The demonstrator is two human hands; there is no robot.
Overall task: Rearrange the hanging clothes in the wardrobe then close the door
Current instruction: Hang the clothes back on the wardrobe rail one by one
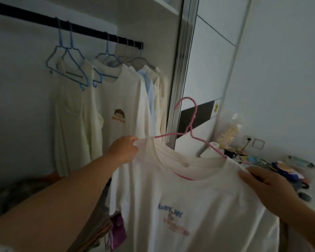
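I hold a white T-shirt (189,206) with blue and pink print on a pink hanger (191,124), out in front of the wardrobe. My left hand (123,149) pinches its left shoulder. My right hand (262,180) grips its right shoulder. The hanger's hook is free in the air. Inside the wardrobe a black rail (65,26) carries several pale garments: a cream vest (75,124), a white cartoon T-shirt (120,110) and more shirts (153,91) bunched at the right end. Two blue hangers (69,62) hang bare.
The sliding wardrobe door (204,79) with its metal frame stands at the right of the opening. A cluttered surface (273,166) with a mug, bottle and small items lies to the right. Folded clothes (105,230) are piled low in the wardrobe.
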